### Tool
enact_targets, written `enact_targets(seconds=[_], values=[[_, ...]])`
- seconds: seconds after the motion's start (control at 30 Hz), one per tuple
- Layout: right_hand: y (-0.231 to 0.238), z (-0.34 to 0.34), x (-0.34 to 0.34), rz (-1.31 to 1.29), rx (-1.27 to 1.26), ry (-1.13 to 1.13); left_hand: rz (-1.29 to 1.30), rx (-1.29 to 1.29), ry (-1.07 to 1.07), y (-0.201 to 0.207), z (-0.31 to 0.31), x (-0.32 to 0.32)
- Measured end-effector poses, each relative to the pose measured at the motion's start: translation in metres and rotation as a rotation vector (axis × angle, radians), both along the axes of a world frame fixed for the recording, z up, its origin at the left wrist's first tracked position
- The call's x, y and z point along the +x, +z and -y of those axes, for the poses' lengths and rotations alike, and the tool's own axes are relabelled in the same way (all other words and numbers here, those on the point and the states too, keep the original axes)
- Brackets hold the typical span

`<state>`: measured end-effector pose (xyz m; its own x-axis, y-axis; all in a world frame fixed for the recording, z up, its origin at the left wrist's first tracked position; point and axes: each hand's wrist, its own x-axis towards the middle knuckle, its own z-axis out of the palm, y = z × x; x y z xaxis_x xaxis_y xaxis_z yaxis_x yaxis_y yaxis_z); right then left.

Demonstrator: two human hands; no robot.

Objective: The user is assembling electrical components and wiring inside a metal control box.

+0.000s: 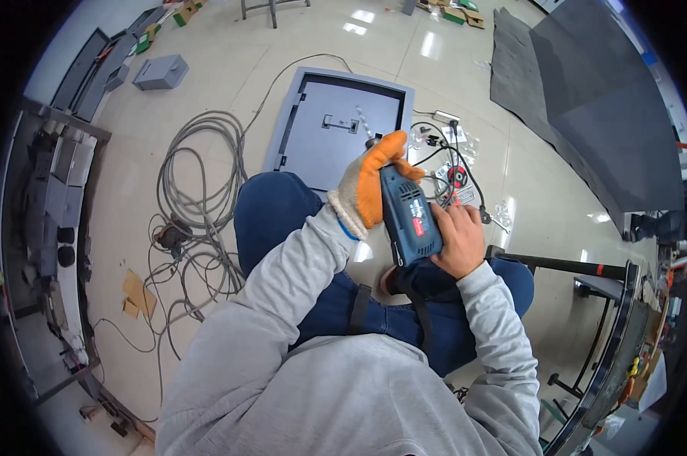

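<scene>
A blue corded power drill (410, 205) is held over my lap, its nose tilted away from me. My left hand (372, 178), in an orange and off-white work glove, is closed around the front of the drill near the chuck. From there a spiral drill bit (363, 121) sticks out over a grey metal cabinet box (305, 137) lying on the floor, apart from it as far as I can tell. My bare right hand (459, 234) grips the drill's right side toward the rear; its grip is partly hidden.
Coiled grey cable (172, 171) lies on the floor to the left. Right of the cabinet are black cords, plastic bags and a red-black disc (457, 177). A small grey box (161, 72) stands far left, a large dark grey panel (605, 106) far right. A workbench (613, 357) is near right.
</scene>
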<state>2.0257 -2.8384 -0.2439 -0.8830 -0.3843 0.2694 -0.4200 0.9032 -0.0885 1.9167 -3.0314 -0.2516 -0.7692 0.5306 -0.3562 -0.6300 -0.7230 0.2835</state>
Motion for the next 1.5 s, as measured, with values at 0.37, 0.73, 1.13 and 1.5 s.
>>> enact_targets(seconds=[0.37, 0.73, 1.13, 1.5], values=[[0.015, -0.049, -0.012, -0.374, -0.435, -0.458, -0.386, -0.260, -0.247, 0.001, -0.003, 0.015], [0.066, -0.098, -0.027, -0.329, -1.100, -0.656, -0.828, -0.901, -0.559, -0.006, -0.017, 0.031], [0.048, -0.107, -0.022, -0.494, -0.518, -0.739, -0.988, -1.113, -0.847, 0.002, -0.027, 0.032], [0.058, -0.106, -0.018, -0.461, -0.700, -0.704, -0.946, -1.073, -0.589, -0.017, -0.021, 0.026]])
